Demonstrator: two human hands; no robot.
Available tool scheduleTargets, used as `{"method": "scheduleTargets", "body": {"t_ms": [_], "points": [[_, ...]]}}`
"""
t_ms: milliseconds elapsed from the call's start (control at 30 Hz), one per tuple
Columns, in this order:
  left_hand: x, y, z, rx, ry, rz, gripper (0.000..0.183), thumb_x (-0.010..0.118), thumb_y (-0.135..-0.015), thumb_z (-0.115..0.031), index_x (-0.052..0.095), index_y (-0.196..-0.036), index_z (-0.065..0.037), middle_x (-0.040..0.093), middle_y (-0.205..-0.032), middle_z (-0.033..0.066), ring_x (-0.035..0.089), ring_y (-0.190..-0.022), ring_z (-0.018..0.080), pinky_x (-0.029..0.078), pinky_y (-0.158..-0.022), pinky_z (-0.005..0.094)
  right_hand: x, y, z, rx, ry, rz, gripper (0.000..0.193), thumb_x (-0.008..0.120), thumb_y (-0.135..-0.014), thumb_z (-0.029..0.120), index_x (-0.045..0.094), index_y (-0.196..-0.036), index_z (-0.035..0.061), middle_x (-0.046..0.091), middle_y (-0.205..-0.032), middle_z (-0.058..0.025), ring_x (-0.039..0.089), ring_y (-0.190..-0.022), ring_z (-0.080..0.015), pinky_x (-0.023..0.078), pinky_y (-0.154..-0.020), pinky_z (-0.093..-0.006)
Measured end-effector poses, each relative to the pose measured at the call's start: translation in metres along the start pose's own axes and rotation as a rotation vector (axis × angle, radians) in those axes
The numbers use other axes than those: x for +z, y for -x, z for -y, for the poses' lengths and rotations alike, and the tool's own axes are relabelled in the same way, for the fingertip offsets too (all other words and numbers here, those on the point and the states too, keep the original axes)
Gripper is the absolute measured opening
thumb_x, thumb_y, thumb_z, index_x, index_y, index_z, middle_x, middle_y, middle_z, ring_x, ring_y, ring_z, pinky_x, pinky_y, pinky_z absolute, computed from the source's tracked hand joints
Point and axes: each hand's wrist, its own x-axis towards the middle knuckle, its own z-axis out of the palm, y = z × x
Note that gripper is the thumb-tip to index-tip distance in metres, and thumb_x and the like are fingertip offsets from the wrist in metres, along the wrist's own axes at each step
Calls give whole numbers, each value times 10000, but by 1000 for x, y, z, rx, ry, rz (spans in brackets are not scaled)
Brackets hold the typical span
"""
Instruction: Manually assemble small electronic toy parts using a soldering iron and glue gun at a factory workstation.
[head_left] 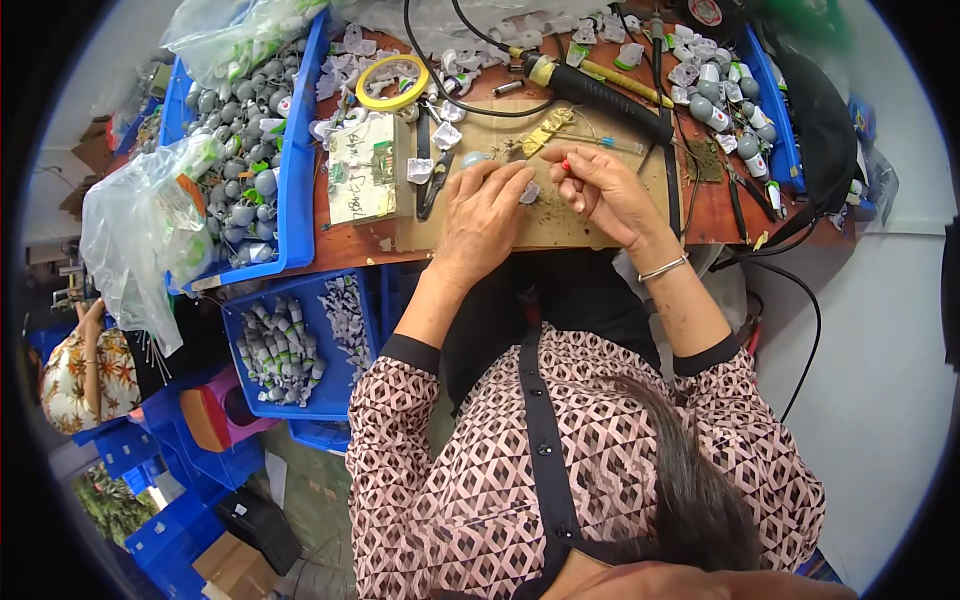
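Pinching red bit [565, 165], curled fingers [589, 173], stained board [546, 228]

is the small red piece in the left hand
No, the right hand holds the small red piece at its fingertips.

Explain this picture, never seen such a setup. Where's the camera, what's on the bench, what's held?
There's no robot here: one person works with bare hands. The single picture comes from a wide fisheye camera on their head, looking down, so straight edges bend near the rim.

A brown board lies on the bench. Around it are a yellow tape ring, a black-handled tool and pliers. A blue tray of grey-and-white parts stands at left.

The right hand pinches a small red piece. The left hand bends over the board; whether it grips anything is hidden.
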Motion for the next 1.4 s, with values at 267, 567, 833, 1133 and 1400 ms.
{"method": "scheduleTargets", "body": {"t_ms": [267, 567, 833, 1133, 1400], "points": [[1, 8, -8, -85, -142, -10, 326, 717, -716, -210, 600, -1001, -102, 556, -890, 44, 503, -974, 236, 325, -921, 401, -18, 0, -8, 19, -70, 83, 204, 536, -960, 212, 563, -1064, 39, 603, -825, -25, 546, -636, -55, 439, -518, -154], [-1, 18, -13, -172, 22, 12, 427, 764, -675, -253, 574, -1017, -81, 550, -901, 67, 508, -943, 272, 342, -882, 400, -6, 8, -21, -270, 833, 14, 122, 562, -932, 129, 569, -1000, 29, 636, -859, -42, 590, -717, -63, 466, -575, -191], [-4, 21, -12, -127, 109, 91, 466, 772, -665, -244, 599, -1073, -99, 549, -863, 58, 518, -887, 262, 355, -845, 392, -7, 5, -27, -544, 1171, -63, 143, 632, -844, 89, 591, -944, -5, 631, -817, -91, 612, -739, -170, 486, -681, -284], [18, 23, -13, -219, 56, -76, 387, 790, -639, -269, 594, -926, -98, 525, -778, 30, 502, -791, 237, 338, -762, 374, -1, 14, -26, -592, 1240, -56, 126, 650, -825, 78, 612, -917, 1, 611, -843, -80, 591, -733, -180, 468, -656, -291], [18, 22, -13, -216, 42, -90, 374, 778, -647, -251, 570, -915, -94, 535, -836, 51, 514, -843, 253, 339, -799, 384, 6, 13, -28, -601, 1440, 45, 126, 667, -809, 72, 611, -902, 9, 568, -828, -91, 595, -717, -209, 473, -629, -310]]}}
